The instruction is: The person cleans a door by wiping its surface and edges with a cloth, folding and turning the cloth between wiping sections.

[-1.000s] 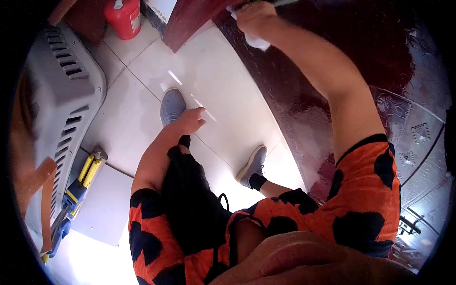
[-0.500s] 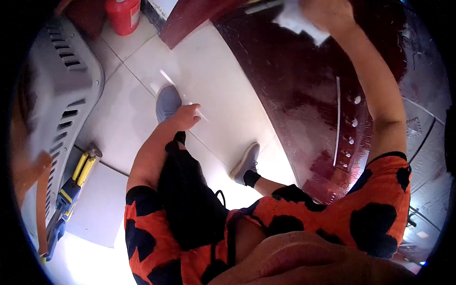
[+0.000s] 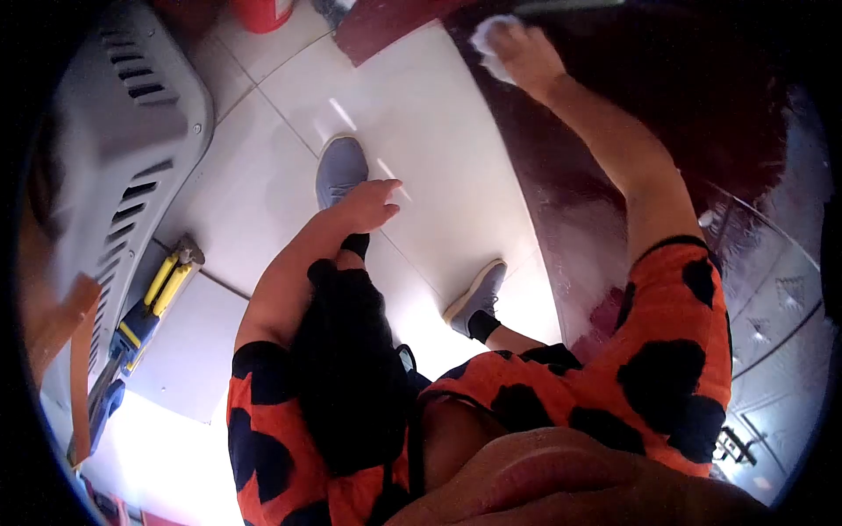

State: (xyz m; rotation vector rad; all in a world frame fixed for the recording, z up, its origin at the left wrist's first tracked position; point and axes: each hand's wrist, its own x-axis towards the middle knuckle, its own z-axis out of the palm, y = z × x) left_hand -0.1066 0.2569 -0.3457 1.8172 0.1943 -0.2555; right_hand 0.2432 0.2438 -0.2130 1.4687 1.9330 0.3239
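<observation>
My right hand (image 3: 531,63) presses a crumpled white cloth (image 3: 496,44) against a glossy dark red surface (image 3: 667,96), near its left edge. The fingers lie over the cloth and partly hide it. My left hand (image 3: 367,206) hangs above my left knee, near the grey shoe (image 3: 342,165). It holds nothing, with a finger stretched out and the thumb apart.
A grey plastic casing with slots (image 3: 175,96) stands on the left. Beside it is a yellow-and-blue handled tool (image 3: 145,307). A red container (image 3: 263,12) sits on the tiled floor (image 3: 421,96) at the top. My other shoe (image 3: 478,294) is by the red surface.
My right hand has moved left and slightly down with the cloth, toward the red surface's left edge. The whole view has shifted a little, and my left hand stays near the knee.
</observation>
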